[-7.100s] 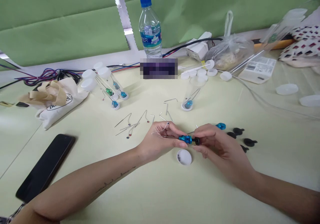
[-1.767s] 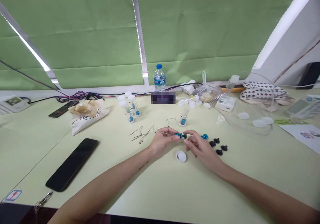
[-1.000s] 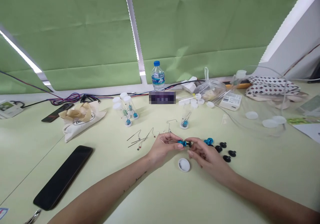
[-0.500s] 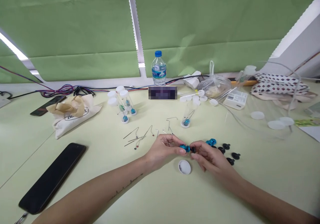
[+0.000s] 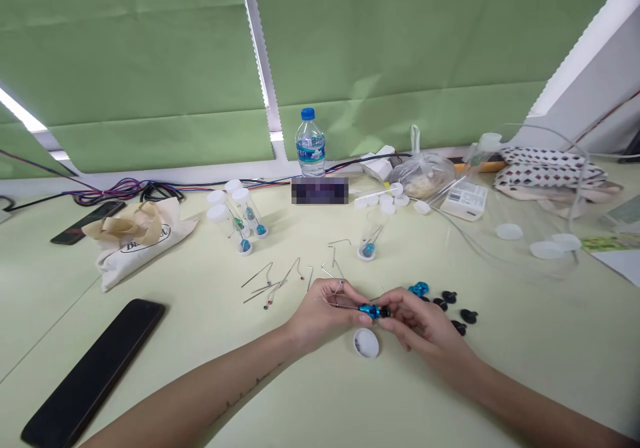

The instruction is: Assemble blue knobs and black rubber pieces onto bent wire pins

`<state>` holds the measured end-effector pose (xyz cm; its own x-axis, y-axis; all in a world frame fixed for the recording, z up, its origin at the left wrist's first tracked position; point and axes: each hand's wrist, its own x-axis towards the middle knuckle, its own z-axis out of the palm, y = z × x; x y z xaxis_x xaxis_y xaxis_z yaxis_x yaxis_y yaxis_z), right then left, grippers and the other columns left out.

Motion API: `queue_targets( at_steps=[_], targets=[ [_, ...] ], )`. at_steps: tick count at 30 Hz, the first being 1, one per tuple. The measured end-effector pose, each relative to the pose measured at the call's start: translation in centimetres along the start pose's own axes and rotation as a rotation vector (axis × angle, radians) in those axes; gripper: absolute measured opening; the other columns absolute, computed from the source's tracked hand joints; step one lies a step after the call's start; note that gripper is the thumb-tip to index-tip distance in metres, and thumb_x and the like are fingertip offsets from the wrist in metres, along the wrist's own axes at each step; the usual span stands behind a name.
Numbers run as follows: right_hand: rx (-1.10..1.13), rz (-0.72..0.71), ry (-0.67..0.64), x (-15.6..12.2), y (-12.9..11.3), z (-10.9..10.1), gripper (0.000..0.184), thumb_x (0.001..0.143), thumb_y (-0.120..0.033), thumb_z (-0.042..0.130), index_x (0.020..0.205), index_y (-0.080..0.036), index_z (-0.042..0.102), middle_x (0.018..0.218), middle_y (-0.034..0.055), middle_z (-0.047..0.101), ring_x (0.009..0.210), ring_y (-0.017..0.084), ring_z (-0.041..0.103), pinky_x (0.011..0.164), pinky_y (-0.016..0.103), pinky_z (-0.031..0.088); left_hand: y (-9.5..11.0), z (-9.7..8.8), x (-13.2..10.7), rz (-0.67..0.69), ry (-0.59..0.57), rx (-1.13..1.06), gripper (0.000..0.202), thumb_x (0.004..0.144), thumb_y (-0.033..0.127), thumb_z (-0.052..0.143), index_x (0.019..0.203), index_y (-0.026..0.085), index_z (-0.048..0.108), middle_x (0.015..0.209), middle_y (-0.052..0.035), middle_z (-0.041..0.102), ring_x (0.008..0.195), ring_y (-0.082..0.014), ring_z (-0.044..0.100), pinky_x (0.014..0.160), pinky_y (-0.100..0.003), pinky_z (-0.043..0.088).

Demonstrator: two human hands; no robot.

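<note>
My left hand [image 5: 325, 313] pinches a small blue metal part [image 5: 371, 311] with a thin bent wire [image 5: 334, 299] running back through its fingers. My right hand [image 5: 417, 317] meets it from the right, fingertips closed on a black cap [image 5: 385, 313] at the blue part's end. A white lid [image 5: 367, 343] lies on the table just below both hands. A loose blue part [image 5: 419, 289] and several black caps [image 5: 460, 315] lie right of my right hand. Bent wires [image 5: 273, 283] lie to the upper left.
A black phone [image 5: 90, 373] lies at the front left, a cloth bag [image 5: 137, 235] behind it. Capped clear tubes [image 5: 235, 218], one open tube [image 5: 370, 238], a water bottle [image 5: 310, 143], a plastic bag [image 5: 423, 176], loose white lids [image 5: 547, 249] and cables [image 5: 120, 188] stand further back.
The camera view has shifted and tilted slightly; my hands stay together on the blue part, the right fingers now closer over its black end. Nothing on the table has moved.
</note>
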<state>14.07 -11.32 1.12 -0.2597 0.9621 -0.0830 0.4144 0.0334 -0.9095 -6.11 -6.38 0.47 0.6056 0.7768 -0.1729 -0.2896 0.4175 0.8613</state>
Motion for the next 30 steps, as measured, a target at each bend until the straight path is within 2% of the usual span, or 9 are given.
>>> queue_targets(
  at_steps=[4,11,14,17,22,26,30],
  targets=[
    [0.005,-0.004,0.021,0.05,0.12,0.02,0.028,0.091,-0.05,0.051,0.096,-0.023,0.057,0.058,-0.0053,0.042,0.053,0.013,0.043,0.051,0.028,0.034,0.03,0.06,-0.09,0.003,0.007,0.023,0.028,0.059,0.021,0.087,0.077,0.013,0.067,0.083,-0.0095,0.075,0.079,-0.0212,0.07,0.08,-0.036,0.052],
    [0.057,0.022,-0.013,0.21,0.24,0.02,0.025,0.092,-0.047,0.05,0.1,-0.024,0.057,0.061,-0.0051,0.042,0.054,0.013,0.042,0.051,0.027,0.033,0.09,0.12,0.0,0.038,-0.005,0.022,0.025,0.062,0.016,0.085,0.082,0.014,0.07,0.082,-0.0054,0.071,0.078,-0.0177,0.069,0.077,-0.033,0.052],
    [0.016,0.01,-0.013,0.16,0.35,0.05,0.025,0.092,-0.045,0.052,0.106,-0.026,0.059,0.062,-0.0043,0.044,0.056,0.014,0.042,0.052,0.027,0.033,0.2,0.29,0.02,0.067,-0.017,-0.025,0.021,0.062,0.014,0.084,0.078,0.014,0.07,0.084,-0.0028,0.067,0.078,-0.0164,0.068,0.078,-0.032,0.053],
    [-0.021,0.003,-0.019,0.12,0.49,0.04,0.023,0.091,-0.043,0.053,0.104,-0.026,0.063,0.063,-0.0034,0.046,0.057,0.014,0.042,0.052,0.027,0.033,0.26,0.43,0.03,0.06,-0.024,-0.072,0.021,0.059,0.011,0.086,0.074,0.013,0.07,0.082,-0.0004,0.064,0.077,-0.0156,0.069,0.076,-0.031,0.053],
    [-0.041,-0.01,-0.009,0.09,0.34,-0.11,0.024,0.092,-0.044,0.053,0.098,-0.026,0.066,0.061,-0.0031,0.048,0.055,0.014,0.043,0.051,0.027,0.035,-0.09,0.05,0.25,0.024,-0.07,-0.09,0.026,0.058,0.011,0.086,0.076,0.013,0.068,0.078,-0.0033,0.07,0.073,-0.0167,0.07,0.074,-0.031,0.052],
    [-0.081,-0.101,0.041,-0.04,0.25,-0.26,0.021,0.091,-0.042,0.056,0.099,-0.026,0.069,0.075,0.002,0.061,0.065,0.016,0.054,0.056,0.027,0.041,-0.32,-0.2,0.25,0.016,-0.082,-0.071,0.027,0.057,0.011,0.087,0.076,0.011,0.068,0.077,-0.0055,0.073,0.07,-0.0164,0.07,0.072,-0.03,0.052],
    [-0.023,-0.167,0.045,-0.06,0.4,-0.21,0.021,0.093,-0.038,0.054,0.1,-0.025,0.069,0.09,0.0064,0.062,0.067,0.015,0.055,0.053,0.026,0.045,-0.03,-0.01,0.09,-0.033,-0.074,-0.064,0.029,0.056,0.014,0.088,0.077,0.009,0.068,0.074,-0.0082,0.074,0.065,-0.0165,0.07,0.069,-0.03,0.053]
  ],
)
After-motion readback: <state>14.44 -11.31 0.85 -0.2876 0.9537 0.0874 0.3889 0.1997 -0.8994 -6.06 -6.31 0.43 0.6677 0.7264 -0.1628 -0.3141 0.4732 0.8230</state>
